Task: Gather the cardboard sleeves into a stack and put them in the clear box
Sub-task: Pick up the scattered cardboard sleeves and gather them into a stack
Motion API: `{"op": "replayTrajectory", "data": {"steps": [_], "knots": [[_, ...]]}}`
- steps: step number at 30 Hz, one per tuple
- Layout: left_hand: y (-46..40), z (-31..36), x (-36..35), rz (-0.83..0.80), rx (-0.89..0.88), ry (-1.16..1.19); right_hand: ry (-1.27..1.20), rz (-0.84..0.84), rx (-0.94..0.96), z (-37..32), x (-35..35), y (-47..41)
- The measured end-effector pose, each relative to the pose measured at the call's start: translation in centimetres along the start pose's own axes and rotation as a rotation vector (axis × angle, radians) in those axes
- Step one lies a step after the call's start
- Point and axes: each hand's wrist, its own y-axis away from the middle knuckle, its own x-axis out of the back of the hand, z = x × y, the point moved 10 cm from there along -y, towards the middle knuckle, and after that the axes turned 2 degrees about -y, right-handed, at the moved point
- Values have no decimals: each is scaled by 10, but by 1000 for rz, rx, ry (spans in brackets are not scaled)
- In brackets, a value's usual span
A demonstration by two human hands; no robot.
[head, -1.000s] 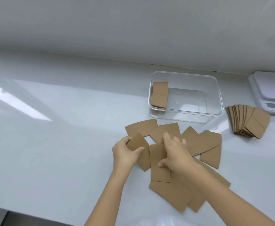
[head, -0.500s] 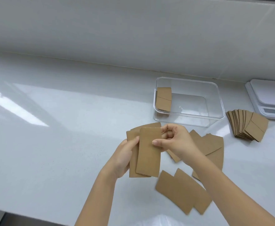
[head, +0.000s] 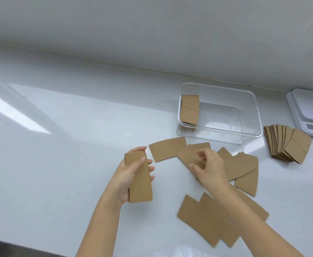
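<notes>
a: where are the cardboard sleeves?
b: the left hand (head: 128, 176) holds a small stack of sleeves (head: 140, 179) above the white counter (head: 59, 145). the thumb lies across the front of the top sleeve, and the other fingers (head: 151, 168) come out behind the right edge, so the stack is pinched between them.
a: and the right hand?
b: the right hand (head: 210, 168) is over the loose sleeves (head: 244, 167) lying flat on the counter. its fingers are half curled and a little blurred. the fingertips are just above or on one sleeve; i cannot tell if they grip it.
a: what about the clear box?
b: the clear box (head: 248, 135) stands behind the loose sleeves. a few sleeves (head: 190, 110) lean against its left wall inside.
a: something more?
b: two more flat sleeves (head: 202, 217) lie near the right forearm. a fanned pile of sleeves (head: 289, 145) lies right of the box, just beside a white scale (head: 309, 108).
</notes>
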Motion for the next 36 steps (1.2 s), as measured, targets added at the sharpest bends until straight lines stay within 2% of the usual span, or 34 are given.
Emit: {"op": "replayTrajectory", "data": {"steps": [5, 9, 11, 12, 16, 20, 23, 25, 29, 32, 36], "knots": [[-11, -1, 8, 52, 27, 157, 400, -84, -93, 20, -1, -8], [-19, 2, 2, 58, 6, 167, 398, -108, -129, 22, -8, -11], [-20, 4, 3, 74, 5, 169, 449, -111, -59, 15, -8, -11], [-22, 4, 5, 86, 11, 187, 420, -113, -32, 14, -8, -11], [-23, 4, 13, 110, 38, 346, -42, -182, -111, 16, -4, -13], [-22, 5, 17, 96, 13, 392, -136, -273, -90, -5, -3, -18], [-22, 4, 18, 95, 15, 390, -6, -405, 54, -39, -15, -25], [-21, 5, 19, 98, 19, 375, 170, -511, 183, -63, -32, -34], [-20, 6, 19, 60, 20, 342, 559, -598, 424, -97, -72, -52], [-21, 7, 25, 67, 6, 340, 735, -589, 478, -105, -91, -59], [-22, 4, 36, 108, -4, 379, 812, -473, 497, -107, -93, -61]]}}
